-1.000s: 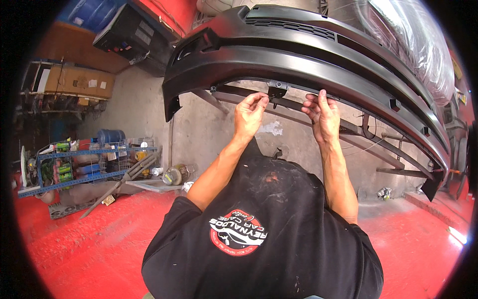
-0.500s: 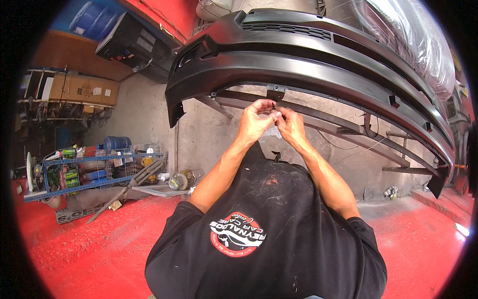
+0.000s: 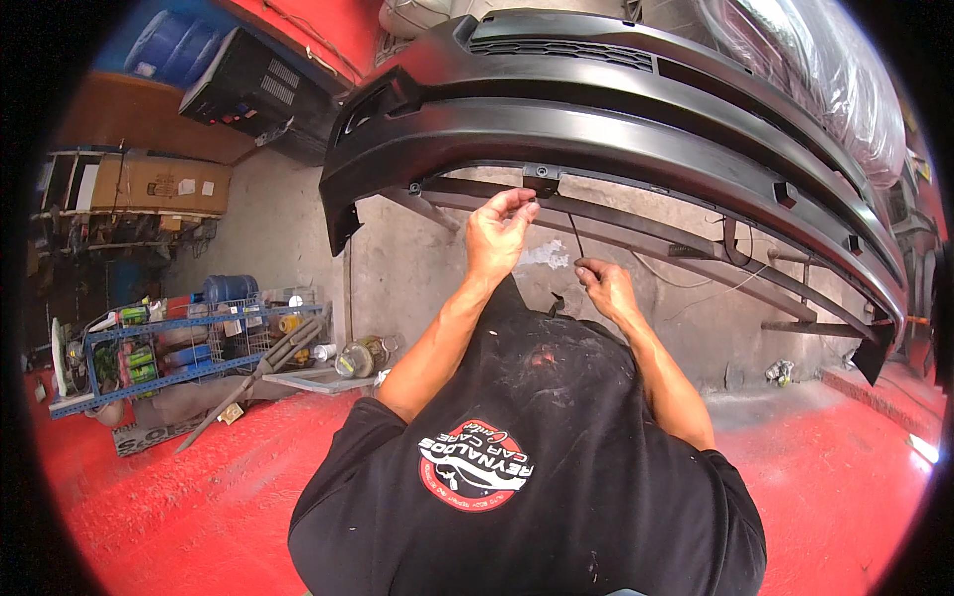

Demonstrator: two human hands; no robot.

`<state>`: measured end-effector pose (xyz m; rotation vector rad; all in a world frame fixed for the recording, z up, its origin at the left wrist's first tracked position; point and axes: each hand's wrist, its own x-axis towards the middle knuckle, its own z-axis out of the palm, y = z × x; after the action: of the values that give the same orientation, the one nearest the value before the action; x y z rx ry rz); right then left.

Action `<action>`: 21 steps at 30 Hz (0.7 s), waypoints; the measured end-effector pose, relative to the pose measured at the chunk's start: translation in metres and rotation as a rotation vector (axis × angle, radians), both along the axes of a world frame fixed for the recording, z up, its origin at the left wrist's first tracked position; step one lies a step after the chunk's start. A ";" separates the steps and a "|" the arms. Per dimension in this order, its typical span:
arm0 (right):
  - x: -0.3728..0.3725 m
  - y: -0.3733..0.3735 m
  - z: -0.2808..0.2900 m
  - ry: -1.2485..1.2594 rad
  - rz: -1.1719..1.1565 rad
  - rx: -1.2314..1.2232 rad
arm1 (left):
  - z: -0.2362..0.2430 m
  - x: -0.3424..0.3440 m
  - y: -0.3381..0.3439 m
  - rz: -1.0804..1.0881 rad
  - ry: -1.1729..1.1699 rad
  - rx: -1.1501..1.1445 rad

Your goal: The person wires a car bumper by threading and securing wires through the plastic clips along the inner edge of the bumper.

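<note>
A black car bumper (image 3: 596, 134) spans the upper middle and right, resting over a metal stand (image 3: 681, 233). On its lower edge sits a dark bracket (image 3: 541, 177) with a bolt. My left hand (image 3: 502, 233) is pinched just under this bracket, on what seems to be one end of a thin black strip (image 3: 576, 234); the exact grip is hidden by my fingers. Lower and to the right, my right hand (image 3: 606, 288) has thumb and finger closed on the strip's other end, which runs taut between the two hands.
Plastic-wrapped bulk (image 3: 835, 89) lies beyond the bumper at upper right. At left are a blue-framed rack (image 3: 184, 318) of bottles and cans, leaning pipes (image 3: 288, 353), a shelf with cardboard (image 3: 174, 184), a black machine (image 3: 248, 89) and a blue jug (image 3: 169, 45). The floor (image 3: 179, 507) is red.
My right hand rose to the bumper's edge earlier, joined my left under the bracket, then drew down and rightward, stretching out the black strip. My left hand stays near the bracket.
</note>
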<state>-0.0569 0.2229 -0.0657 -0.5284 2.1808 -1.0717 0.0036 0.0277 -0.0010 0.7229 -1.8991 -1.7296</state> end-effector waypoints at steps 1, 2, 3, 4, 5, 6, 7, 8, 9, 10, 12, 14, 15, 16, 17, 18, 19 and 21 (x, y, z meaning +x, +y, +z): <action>-0.002 0.008 -0.012 -0.002 -0.006 0.002 | 0.003 0.000 0.001 -0.006 -0.002 0.002; -0.005 0.016 -0.025 0.043 0.048 0.020 | 0.007 0.001 0.002 0.021 -0.034 -0.054; -0.005 0.016 -0.023 0.087 0.105 0.037 | 0.011 0.002 0.004 0.050 -0.066 -0.110; -0.004 0.018 -0.020 0.084 0.104 0.038 | 0.012 0.004 0.004 0.048 -0.069 -0.109; -0.002 0.021 -0.016 0.117 0.041 0.033 | 0.012 0.006 0.005 0.046 -0.045 -0.192; -0.004 0.020 -0.004 0.153 -0.022 0.026 | 0.014 0.007 0.006 0.044 -0.019 -0.277; -0.004 0.017 0.007 0.150 -0.022 0.025 | 0.019 0.011 0.007 0.044 -0.022 -0.277; -0.006 0.014 0.019 0.147 -0.087 0.011 | 0.026 0.014 0.009 0.016 0.004 -0.350; -0.007 0.010 0.033 0.146 -0.154 -0.003 | 0.036 0.018 0.012 -0.013 0.032 -0.423; -0.007 0.006 0.050 0.197 -0.142 -0.054 | 0.046 0.024 0.015 -0.029 -0.002 -0.430; -0.008 -0.003 0.076 0.270 -0.067 -0.129 | 0.056 0.036 0.020 -0.040 0.044 -0.404; -0.008 -0.010 0.099 0.345 -0.003 -0.199 | 0.079 0.044 0.025 -0.074 0.085 -0.475; -0.006 -0.015 0.111 0.366 0.007 -0.295 | 0.093 0.053 0.025 -0.069 0.082 -0.478; -0.004 -0.018 0.122 0.386 0.015 -0.392 | 0.105 0.061 0.023 -0.174 0.079 -0.460; -0.003 -0.021 0.133 0.382 0.018 -0.397 | 0.117 0.068 0.020 -0.277 0.075 -0.440; -0.002 -0.024 0.144 0.475 0.029 -0.473 | 0.129 0.074 0.014 -0.264 0.072 -0.445; 0.000 -0.026 0.154 0.566 0.036 -0.549 | 0.140 0.079 0.008 -0.395 0.192 -0.356; 0.005 -0.031 0.173 0.576 0.033 -0.599 | 0.152 0.090 0.006 -0.501 0.309 -0.274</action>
<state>-0.0522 0.1918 0.1073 -1.2643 2.2721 -1.7279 0.0938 0.0334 0.1508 -0.1332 -2.1434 -1.6760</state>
